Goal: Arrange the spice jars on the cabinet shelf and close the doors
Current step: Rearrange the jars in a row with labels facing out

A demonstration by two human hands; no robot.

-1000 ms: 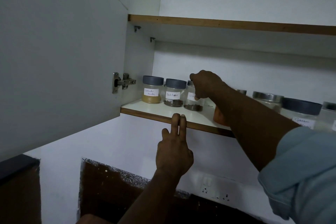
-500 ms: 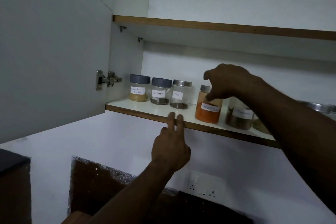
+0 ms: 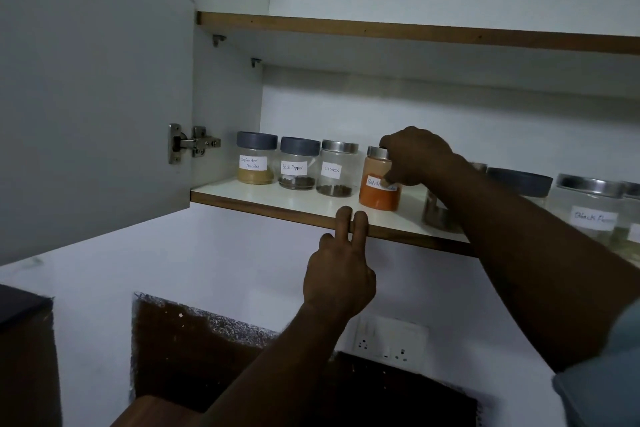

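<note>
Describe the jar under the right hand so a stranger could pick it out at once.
Start at the lower white cabinet shelf with the brown front edge. Count four along its row of clear jars from the left wall: the steel-lidded jar gripped by the right hand. It alone holds bright orange powder; the steel-lidded Cloves jar beside it holds only a thin dark layer.

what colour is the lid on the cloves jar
Silver; the cloves lid shows best in the head view.

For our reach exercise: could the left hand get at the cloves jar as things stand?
Probably yes: the left hand rests two fingers on the shelf edge just below the cloves jar, with open shelf between.
</note>
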